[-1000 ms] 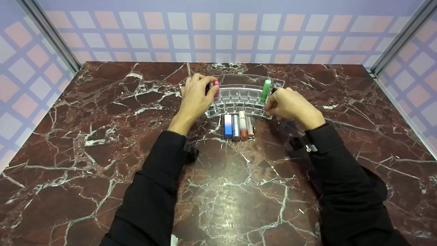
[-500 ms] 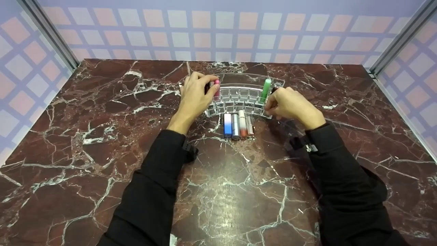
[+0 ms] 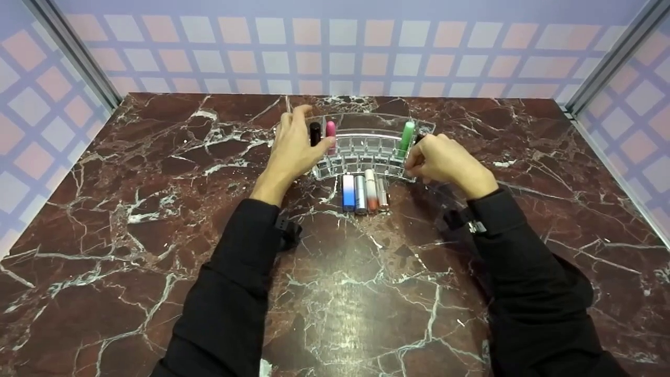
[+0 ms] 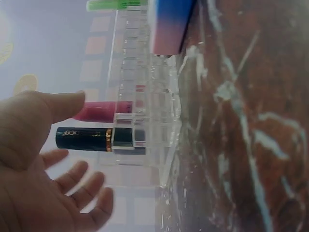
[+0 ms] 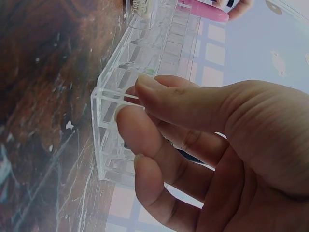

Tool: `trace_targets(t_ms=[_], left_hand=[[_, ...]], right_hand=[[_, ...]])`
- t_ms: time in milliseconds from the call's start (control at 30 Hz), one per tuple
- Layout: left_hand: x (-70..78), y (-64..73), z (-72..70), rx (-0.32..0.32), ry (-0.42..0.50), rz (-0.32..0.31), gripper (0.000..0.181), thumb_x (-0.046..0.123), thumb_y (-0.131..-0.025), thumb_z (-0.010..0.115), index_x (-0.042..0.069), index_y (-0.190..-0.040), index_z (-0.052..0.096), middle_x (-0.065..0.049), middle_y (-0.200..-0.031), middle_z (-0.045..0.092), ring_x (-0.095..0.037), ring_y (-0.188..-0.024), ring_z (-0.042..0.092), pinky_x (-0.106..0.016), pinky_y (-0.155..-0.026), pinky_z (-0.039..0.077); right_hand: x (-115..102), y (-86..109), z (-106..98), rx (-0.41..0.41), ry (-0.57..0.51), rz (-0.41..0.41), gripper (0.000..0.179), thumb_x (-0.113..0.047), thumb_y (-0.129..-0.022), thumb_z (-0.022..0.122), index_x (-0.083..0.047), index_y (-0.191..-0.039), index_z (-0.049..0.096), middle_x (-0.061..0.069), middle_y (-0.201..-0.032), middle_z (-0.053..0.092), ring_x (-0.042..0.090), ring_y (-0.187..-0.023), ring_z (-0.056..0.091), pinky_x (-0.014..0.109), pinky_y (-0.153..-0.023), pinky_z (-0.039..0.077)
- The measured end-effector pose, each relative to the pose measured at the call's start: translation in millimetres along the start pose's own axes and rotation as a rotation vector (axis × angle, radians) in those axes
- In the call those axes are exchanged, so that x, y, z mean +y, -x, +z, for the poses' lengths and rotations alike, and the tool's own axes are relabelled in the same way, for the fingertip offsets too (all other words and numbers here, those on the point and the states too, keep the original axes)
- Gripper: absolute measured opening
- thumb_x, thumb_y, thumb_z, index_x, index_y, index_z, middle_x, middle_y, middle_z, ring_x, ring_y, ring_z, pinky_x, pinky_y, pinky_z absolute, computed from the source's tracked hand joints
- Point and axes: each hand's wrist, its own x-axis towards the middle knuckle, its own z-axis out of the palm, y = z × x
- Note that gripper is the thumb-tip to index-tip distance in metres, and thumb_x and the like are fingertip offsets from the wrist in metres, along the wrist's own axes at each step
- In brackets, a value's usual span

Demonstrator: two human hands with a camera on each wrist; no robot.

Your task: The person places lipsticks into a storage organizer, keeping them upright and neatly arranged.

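Note:
A clear tiered lipstick organizer (image 3: 366, 153) stands toward the back of the table. In its left end are a black lipstick (image 3: 314, 134) with a gold band and a pink tube (image 3: 331, 131); a green tube (image 3: 407, 137) stands near its right end. My left hand (image 3: 290, 144) is beside the black lipstick, fingers spread and apart from it in the left wrist view, thumb near the pink tube (image 4: 104, 110). My right hand (image 5: 207, 140) pinches the organizer's right end between thumb and curled fingers. A dark tube (image 5: 189, 156) is mostly hidden behind those fingers.
In front of the organizer lie a blue-and-white box (image 3: 348, 195), a silver tube (image 3: 360, 195), a white-to-red tube (image 3: 371, 188) and a slim clear tube (image 3: 382, 193), side by side. Checkered panels (image 3: 343, 57) border the marbled table (image 3: 157, 251) at the back and sides.
My left hand has let go of the black lipstick, its fingers opening and shifting slightly left, so the lipstick and pink tube show more. The right hand has stayed in place.

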Motion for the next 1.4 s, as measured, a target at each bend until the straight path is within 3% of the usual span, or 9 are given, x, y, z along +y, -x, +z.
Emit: trace_targets(t_ms=[300, 467, 600, 833, 933, 1033, 1133, 1300, 1400], left_hand=[[-2.5, -1.1, -3.3, -0.044, -0.01, -0.101, 0.09, 0.044, -0.098, 0.069, 0.009, -0.161, 0.016, -0.022, -0.158, 0.03, -0.036, -0.141, 0.04, -0.05, -0.118, 0.033], [-3.1, 1.4, -6.9, -0.123, -0.049, -0.147, 0.108, 0.05, -0.092, 0.075, 0.003, -0.161, 0.007, -0.028, -0.164, 0.017, -0.043, -0.145, 0.034, -0.055, -0.118, 0.031], [-3.6, 3.0, -8.8, -0.196, -0.078, -0.207, 0.106, 0.052, -0.091, 0.076, -0.003, -0.157, 0.013, -0.029, -0.157, 0.03, -0.042, -0.136, 0.045, -0.052, -0.113, 0.04], [-5.0, 5.8, -10.3, -0.35, -0.133, -0.274, 0.089, 0.051, -0.099, 0.066, -0.005, -0.154, 0.024, -0.02, -0.127, 0.055, -0.027, -0.096, 0.059, -0.045, -0.093, 0.053], [-5.1, 6.6, -11.4, -0.418, -0.167, -0.274, 0.061, 0.049, -0.105, 0.055, 0.001, -0.141, 0.045, -0.011, -0.109, 0.057, -0.023, -0.086, 0.056, -0.042, -0.085, 0.053], [-4.3, 7.0, -12.2, -0.479, -0.203, -0.28, 0.05, 0.05, -0.109, 0.043, 0.007, -0.128, 0.056, -0.011, -0.107, 0.059, -0.025, -0.091, 0.058, -0.045, -0.089, 0.052], [-4.4, 6.6, -11.4, -0.51, -0.256, -0.27, 0.053, 0.052, -0.11, 0.035, 0.007, -0.121, 0.059, -0.014, -0.112, 0.059, -0.026, -0.096, 0.058, -0.047, -0.096, 0.05], [-6.2, 7.7, -6.8, -0.508, -0.311, -0.221, 0.047, 0.049, -0.111, 0.026, 0.014, -0.092, 0.052, -0.009, -0.094, 0.054, -0.022, -0.081, 0.054, -0.043, -0.086, 0.051], [-6.4, 8.5, -4.4, -0.504, -0.327, -0.19, 0.046, 0.045, -0.112, 0.023, 0.017, -0.085, 0.048, -0.007, -0.087, 0.051, -0.022, -0.078, 0.053, -0.041, -0.081, 0.05]], right_hand=[[0, 0.8, 0, -0.009, -0.007, 0.014, 0.01, -0.006, -0.09, 0.078, -0.008, -0.1, 0.08, 0.011, -0.094, 0.077, 0.023, -0.067, 0.072, 0.043, -0.074, 0.06], [0, 0.8, 0, -0.004, -0.005, 0.0, 0.009, -0.007, -0.091, 0.078, -0.007, -0.099, 0.08, 0.01, -0.09, 0.077, 0.025, -0.067, 0.072, 0.043, -0.073, 0.059], [0, 1.3, -1, 0.003, -0.002, -0.01, 0.009, -0.006, -0.091, 0.078, -0.007, -0.099, 0.08, 0.011, -0.091, 0.077, 0.024, -0.066, 0.072, 0.044, -0.075, 0.06], [0, 1.7, -1, -0.007, -0.014, 0.007, 0.01, -0.006, -0.091, 0.079, -0.007, -0.1, 0.079, 0.011, -0.094, 0.077, 0.023, -0.067, 0.072, 0.041, -0.072, 0.06], [0, 1.2, 0, -0.007, -0.014, 0.008, 0.01, -0.006, -0.091, 0.078, -0.007, -0.1, 0.079, 0.012, -0.095, 0.077, 0.023, -0.067, 0.072, 0.041, -0.072, 0.06], [0, 1.5, 0, -0.003, -0.014, 0.012, 0.01, -0.006, -0.09, 0.079, -0.007, -0.1, 0.079, 0.012, -0.095, 0.077, 0.023, -0.067, 0.072, 0.041, -0.073, 0.06], [0, 2.1, 0, 0.002, -0.017, 0.013, 0.01, -0.005, -0.09, 0.079, -0.007, -0.1, 0.08, 0.011, -0.095, 0.077, 0.022, -0.066, 0.071, 0.042, -0.073, 0.06], [-1, 2.3, 0, -0.006, -0.025, 0.019, 0.011, -0.005, -0.091, 0.078, -0.007, -0.101, 0.079, 0.012, -0.095, 0.077, 0.023, -0.068, 0.072, 0.042, -0.073, 0.06], [-1, 1.8, 0, -0.014, -0.02, 0.025, 0.011, -0.007, -0.091, 0.078, -0.007, -0.102, 0.079, 0.012, -0.095, 0.078, 0.024, -0.069, 0.073, 0.044, -0.076, 0.06]])
